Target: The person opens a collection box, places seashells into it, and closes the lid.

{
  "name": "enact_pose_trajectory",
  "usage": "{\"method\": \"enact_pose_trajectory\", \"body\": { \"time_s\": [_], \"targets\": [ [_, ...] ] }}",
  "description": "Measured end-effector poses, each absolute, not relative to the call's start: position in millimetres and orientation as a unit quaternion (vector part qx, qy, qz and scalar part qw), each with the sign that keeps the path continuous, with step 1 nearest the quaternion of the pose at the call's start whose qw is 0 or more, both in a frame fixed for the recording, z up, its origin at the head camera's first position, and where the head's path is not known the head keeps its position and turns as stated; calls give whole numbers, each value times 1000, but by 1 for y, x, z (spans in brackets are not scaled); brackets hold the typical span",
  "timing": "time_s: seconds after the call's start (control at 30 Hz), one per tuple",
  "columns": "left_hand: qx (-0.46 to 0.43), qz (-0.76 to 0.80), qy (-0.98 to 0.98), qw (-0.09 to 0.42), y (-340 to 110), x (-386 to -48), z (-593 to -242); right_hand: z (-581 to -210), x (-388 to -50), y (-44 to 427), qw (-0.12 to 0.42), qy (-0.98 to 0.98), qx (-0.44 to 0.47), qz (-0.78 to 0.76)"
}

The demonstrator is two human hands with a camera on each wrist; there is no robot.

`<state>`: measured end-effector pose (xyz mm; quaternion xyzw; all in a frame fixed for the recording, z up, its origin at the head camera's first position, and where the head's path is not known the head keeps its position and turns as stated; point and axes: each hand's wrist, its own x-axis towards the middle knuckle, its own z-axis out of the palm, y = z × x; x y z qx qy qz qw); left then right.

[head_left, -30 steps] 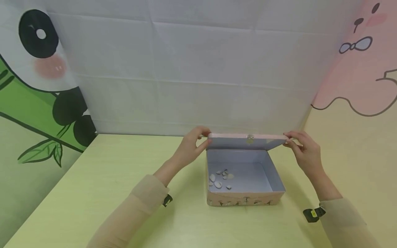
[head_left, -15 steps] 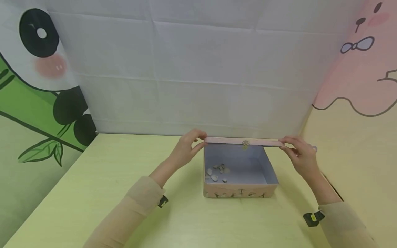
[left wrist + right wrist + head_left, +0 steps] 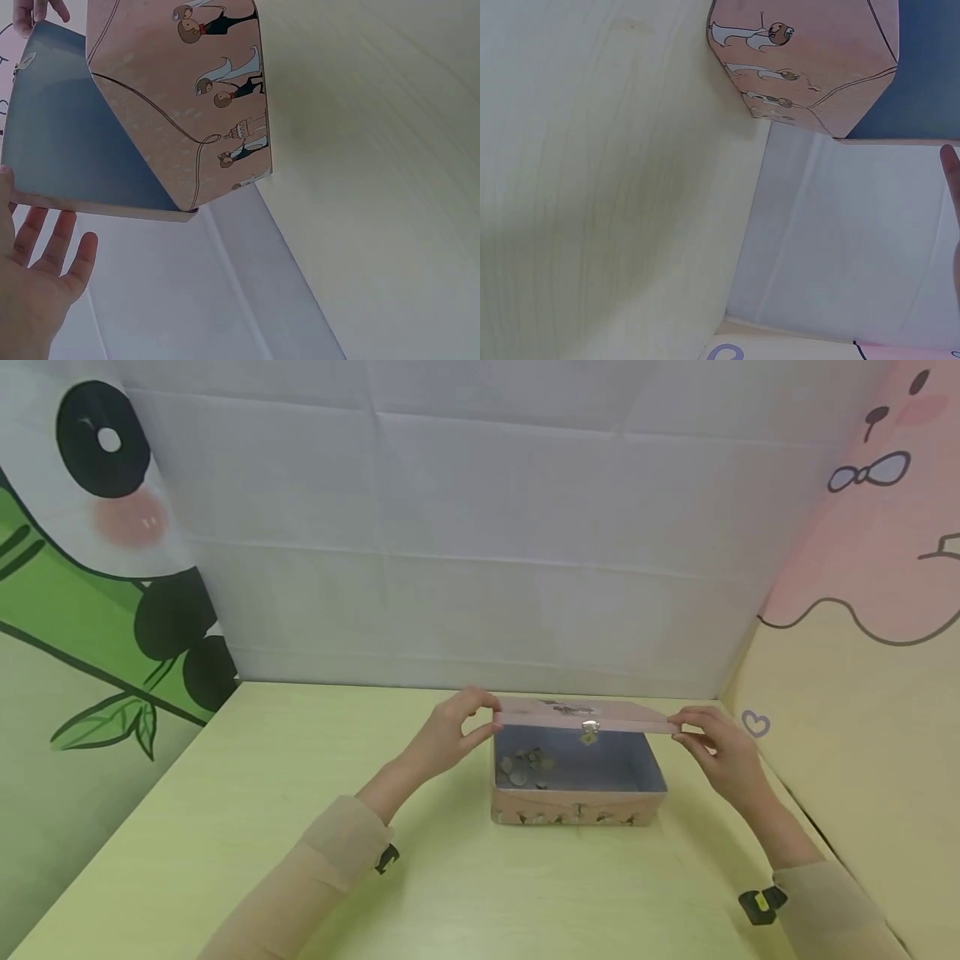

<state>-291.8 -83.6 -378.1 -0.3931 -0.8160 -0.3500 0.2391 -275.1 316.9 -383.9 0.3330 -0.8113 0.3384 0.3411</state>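
Note:
A pink cardboard box (image 3: 555, 810) with small printed figures and a grey-blue inside stands on the table, its hinged lid (image 3: 555, 717) tilted partly down over it. A metal clasp (image 3: 591, 727) sits on the lid's front edge. My left hand (image 3: 438, 735) pinches the lid's left front corner between thumb and fingers. At the opposite corner, my right hand (image 3: 727, 756) pinches the lid the same way. Several small pale shell-like pieces (image 3: 517, 779) lie in the box's left part. In the left wrist view the lid's grey-blue underside (image 3: 82, 127) shows; the right wrist view catches only a fingertip (image 3: 951, 169).
A pale yellow-green table (image 3: 450, 893) holds the box. Behind it hangs a creased white cloth (image 3: 487, 527). Panels with a panda drawing (image 3: 131, 518) on the left and a pink cartoon figure (image 3: 862, 552) on the right flank the table.
Both hands have swung the lid forward and down, from tilted back to partly over the box; its printed top now shows. The box has shifted a little toward the back cloth.

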Motion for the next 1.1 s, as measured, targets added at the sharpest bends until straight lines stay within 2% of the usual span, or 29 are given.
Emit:
{"method": "enact_pose_trajectory", "body": {
  "time_s": [0.2, 0.4, 1.1],
  "targets": [
    [-389, -336, -829, 219, -86, -290, -386, -394, -273, 319, 318, -819, 342, 333],
    [-396, -310, -839, 208, -87, -285, -391, -396, -268, 316, 322, -806, 367, 334],
    [-452, -247, -819, 252, -84, -272, -407, -422, -265, 327, 317, -789, 430, 305]
  ]
}}
